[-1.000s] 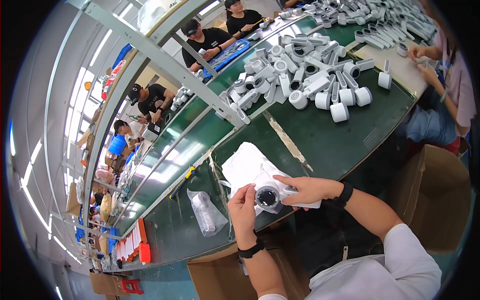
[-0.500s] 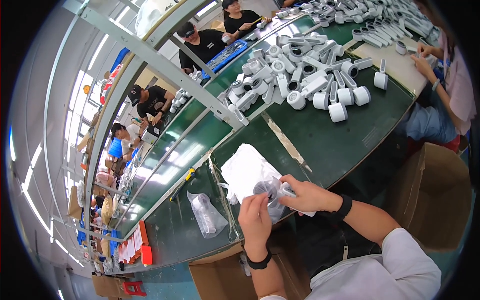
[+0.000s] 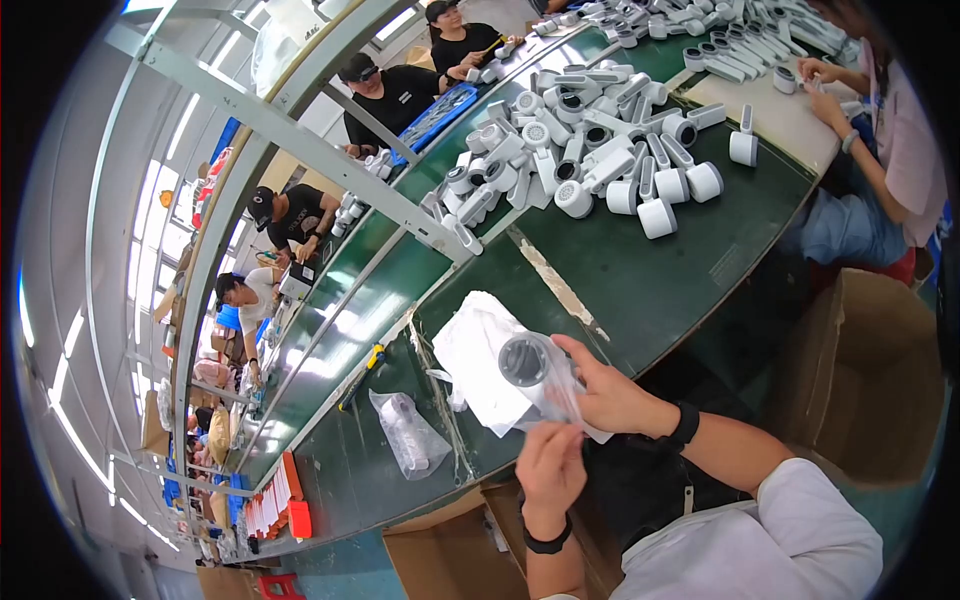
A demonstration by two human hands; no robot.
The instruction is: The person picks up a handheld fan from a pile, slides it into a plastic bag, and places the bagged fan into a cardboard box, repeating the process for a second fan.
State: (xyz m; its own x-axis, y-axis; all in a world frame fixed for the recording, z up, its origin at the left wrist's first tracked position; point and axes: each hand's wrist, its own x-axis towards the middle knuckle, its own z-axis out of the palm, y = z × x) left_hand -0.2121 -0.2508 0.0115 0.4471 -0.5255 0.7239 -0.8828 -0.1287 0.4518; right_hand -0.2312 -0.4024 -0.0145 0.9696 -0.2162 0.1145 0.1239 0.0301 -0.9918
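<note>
Right hand (image 3: 612,398) grips a white cylindrical part (image 3: 527,360) sheathed in a clear plastic bag (image 3: 560,392), dark open end upward; left hand (image 3: 551,470) pinches the bag's lower edge. Beneath them: stack of white sheets (image 3: 475,355) on the green surface (image 3: 650,290); a second clear bag (image 3: 408,435) lies just left. Far side: heap of white cylindrical parts (image 3: 590,150); cardboard box (image 3: 860,380) at right.

Right hand (image 3: 610,395) closed in a grip, left hand (image 3: 550,470) pinching below it.
</note>
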